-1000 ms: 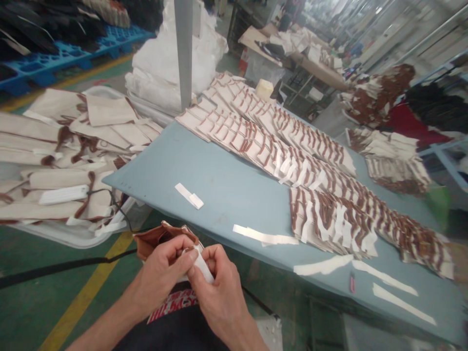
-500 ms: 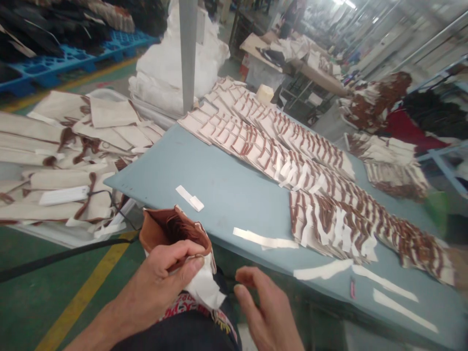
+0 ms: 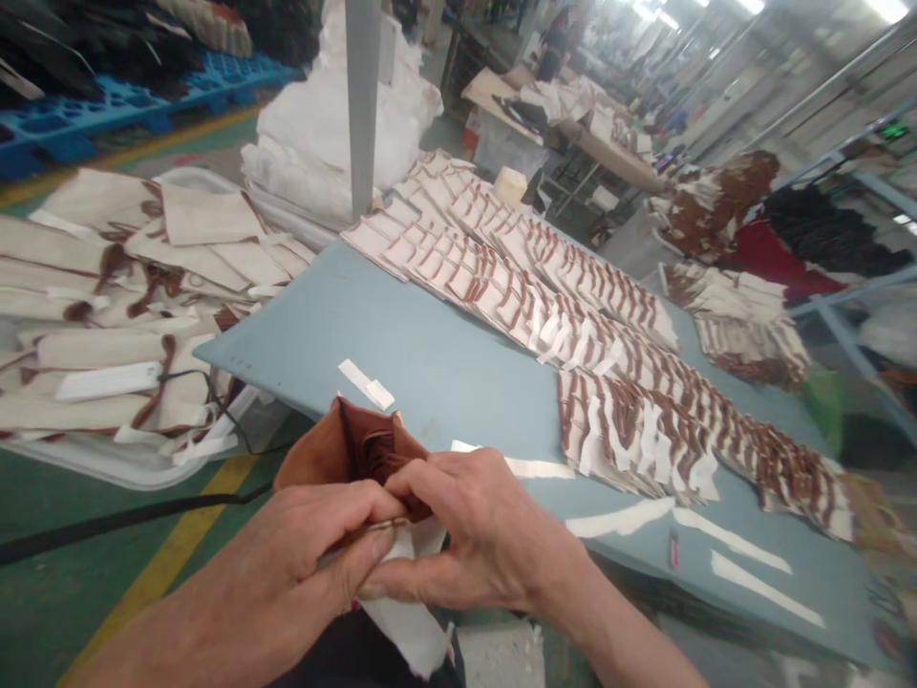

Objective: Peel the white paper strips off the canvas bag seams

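Observation:
A brown-lined pouch (image 3: 315, 457) with a pale outer side is held over my lap at the table's near edge, its mouth facing up. Dark folds show inside it. My left hand (image 3: 322, 545) pinches the near rim between thumb and fingers. Beside it, my right hand (image 3: 458, 526) grips the same rim, thumb underneath and fingers over the edge. A white strip (image 3: 412, 631) hangs below both hands from the pouch. The fingertips partly cover the rim, so the exact grip point is hidden.
The blue-green table (image 3: 287, 325) carries overlapping rows of cream and brown pieces (image 3: 487, 277) and loose white strips (image 3: 620, 519). A plastic bin (image 3: 143, 468) of similar pieces stands at left. A grey post (image 3: 362, 115) rises behind the table. A black strap (image 3: 129, 521) crosses the left side.
My right hand has moved left from beside the pouch and now grips its rim next to my left hand. The pouch has turned slightly, and the view has shifted a little.

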The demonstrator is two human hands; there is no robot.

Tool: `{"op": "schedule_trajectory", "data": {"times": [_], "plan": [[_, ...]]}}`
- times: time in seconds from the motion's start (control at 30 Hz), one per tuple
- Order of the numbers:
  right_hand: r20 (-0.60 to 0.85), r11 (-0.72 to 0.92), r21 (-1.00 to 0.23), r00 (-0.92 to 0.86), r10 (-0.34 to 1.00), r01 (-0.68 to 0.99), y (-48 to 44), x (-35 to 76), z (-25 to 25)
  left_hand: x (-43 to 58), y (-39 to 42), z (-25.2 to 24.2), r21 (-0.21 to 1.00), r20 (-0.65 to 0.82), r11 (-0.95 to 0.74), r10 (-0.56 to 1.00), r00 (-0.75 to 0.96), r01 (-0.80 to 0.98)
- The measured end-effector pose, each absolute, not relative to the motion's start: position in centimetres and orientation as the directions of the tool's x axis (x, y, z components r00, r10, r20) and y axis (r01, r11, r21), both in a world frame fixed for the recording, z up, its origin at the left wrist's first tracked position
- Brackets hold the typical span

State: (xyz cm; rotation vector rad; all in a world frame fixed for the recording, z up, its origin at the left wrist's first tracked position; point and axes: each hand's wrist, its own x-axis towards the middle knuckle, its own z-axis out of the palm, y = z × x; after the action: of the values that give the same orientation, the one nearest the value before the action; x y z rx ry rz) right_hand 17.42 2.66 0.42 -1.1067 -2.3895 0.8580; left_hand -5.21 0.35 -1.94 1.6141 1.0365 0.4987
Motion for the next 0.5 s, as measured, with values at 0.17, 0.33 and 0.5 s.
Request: {"op": "schedule_trajectory", "data": {"times": [0.17, 0.33, 0.5], "plan": [[-0.096, 0.412, -0.692, -0.641, 0.762, 0.593, 2.5, 17.2, 1.2, -5.8, 0.1, -2.7, 0.924, -0.315, 0.137, 0.805, 0.504, 0.358], [-0.139, 0.280, -0.804, -0.623, 0.770, 0.525, 2.7, 17.3, 1.1, -6.8, -0.5, -3.1, 0.912, -0.240, 0.006, 0.817, 0.524, 0.409], [-0.200, 0.132, -0.863, -0.569, 0.798, 0.488, 2.7, 17.2, 0.7, -7.3, -0.9, -4.1, 0.898, -0.068, -0.168, 0.860, 0.506, 0.407]]}}
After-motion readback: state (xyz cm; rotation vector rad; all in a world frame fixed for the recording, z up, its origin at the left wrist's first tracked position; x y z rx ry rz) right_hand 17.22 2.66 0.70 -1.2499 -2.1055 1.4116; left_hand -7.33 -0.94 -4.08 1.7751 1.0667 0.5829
